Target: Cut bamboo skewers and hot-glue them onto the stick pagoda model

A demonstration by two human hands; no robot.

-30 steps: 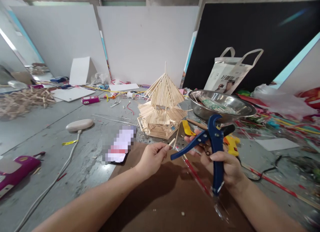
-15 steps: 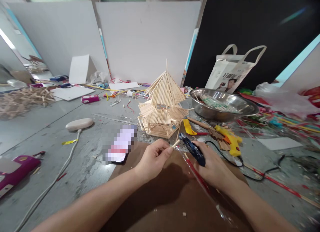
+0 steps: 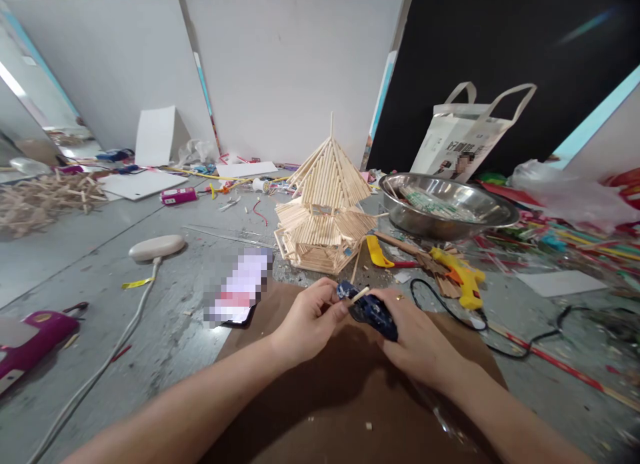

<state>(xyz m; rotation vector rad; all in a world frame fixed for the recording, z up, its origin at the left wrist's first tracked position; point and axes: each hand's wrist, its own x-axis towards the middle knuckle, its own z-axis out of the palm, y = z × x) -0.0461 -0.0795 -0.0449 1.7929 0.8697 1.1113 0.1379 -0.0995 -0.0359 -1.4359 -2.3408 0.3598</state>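
My left hand pinches a short wooden stick whose pale tip pokes out to the right. My right hand is wrapped round a blue cutter, with its head right at the stick. Both hands hover over a brown board. Just behind them stands a small pagoda model built of wooden sticks.
A steel bowl with bits inside sits at the right, a yellow glue gun and its black cord in front of it. A phone lies left of the board. A white tote bag leans on a black panel.
The blue cutter came down from upright in my right hand to lie low at the stick's tip. My left hand kept its pinch and barely moved.
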